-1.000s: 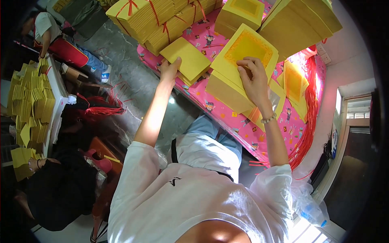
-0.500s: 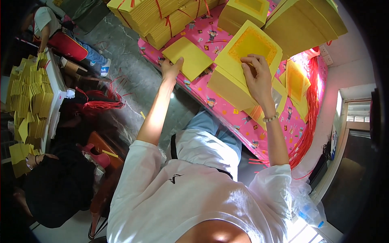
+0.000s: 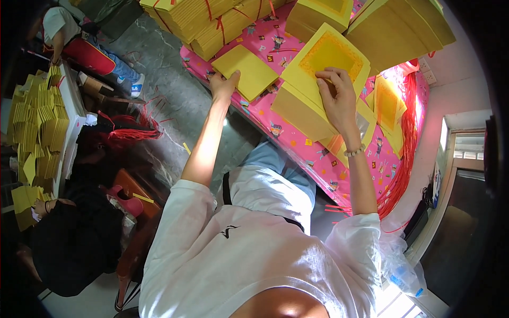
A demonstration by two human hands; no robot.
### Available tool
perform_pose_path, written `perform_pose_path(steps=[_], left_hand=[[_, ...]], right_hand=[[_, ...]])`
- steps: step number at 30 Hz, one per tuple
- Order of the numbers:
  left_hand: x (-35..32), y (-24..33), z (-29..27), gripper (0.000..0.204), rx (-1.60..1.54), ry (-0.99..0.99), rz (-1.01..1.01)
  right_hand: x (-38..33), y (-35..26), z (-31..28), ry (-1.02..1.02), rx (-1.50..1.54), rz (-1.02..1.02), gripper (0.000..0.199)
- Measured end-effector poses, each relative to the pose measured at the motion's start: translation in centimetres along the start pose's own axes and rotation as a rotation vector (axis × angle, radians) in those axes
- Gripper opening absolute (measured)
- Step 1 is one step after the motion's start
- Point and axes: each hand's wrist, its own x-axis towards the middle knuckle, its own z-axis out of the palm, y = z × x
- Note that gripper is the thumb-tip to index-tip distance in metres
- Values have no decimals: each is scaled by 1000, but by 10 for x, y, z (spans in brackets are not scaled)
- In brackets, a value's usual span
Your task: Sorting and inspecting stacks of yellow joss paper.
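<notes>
My left hand (image 3: 221, 87) holds the near-left edge of a small folded stack of yellow paper (image 3: 249, 68), its thumb on top and its fingers at the side. To the right stands a taller stack of yellow paper (image 3: 302, 108). Its top sheet (image 3: 334, 50) bears a bright yellow square with an orange patterned border. My right hand (image 3: 339, 98), with a beaded bracelet at the wrist, rests on that sheet. The fingers are curled and closed; whether they pinch anything is hidden.
A pink patterned cloth (image 3: 275, 130) covers the table. Red-tied yellow bundles (image 3: 212, 26) stand at the back, more stacks (image 3: 397, 37) at the back right. Red strips (image 3: 408, 148) hang along the right. At left, two people sit by a white table (image 3: 71, 122) with yellow paper piles.
Both hands stay at the same stacks. My right hand's fingers have shifted slightly on the top sheet. The small stack under my left hand has barely moved.
</notes>
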Motion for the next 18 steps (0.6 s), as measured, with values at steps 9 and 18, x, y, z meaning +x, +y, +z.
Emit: perform_pose_path(steps=[9,18], left_hand=[[-6,12,9,32,675,185,354],[-10,19,2,64,1084,235,371]], right_hand=[[0,6,-2,-10,-66,-41,14],[-8,0,-35,115,17,-38,18]])
